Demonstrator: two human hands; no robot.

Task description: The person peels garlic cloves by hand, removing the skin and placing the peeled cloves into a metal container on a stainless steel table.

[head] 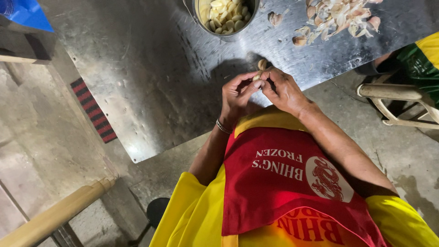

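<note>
A garlic clove [261, 64] is pinched in the grip of both hands: the fingertips of the left hand [237, 93] and of the right hand [284, 91] are closed on it from either side, with the clove protruding above them. The clove is held just above the near edge of the counter [151, 68], in front of the person's body.

The counter is a dented sheet-metal surface and is set on a concrete floor [41, 137]. The lap is covered by a red and yellow apron [283, 183]. A wooden handle [59, 212] is seen at the lower left, and a pale chair frame [398, 98] at the right. A metal bowl [224, 18], filled with peeled cloves, is placed at the far edge of the counter, well apart from the hands. A pile of garlic skins [340, 18] is spread beside the bowl to its right. A thin bracelet [223, 126] is worn on the left wrist.
</note>
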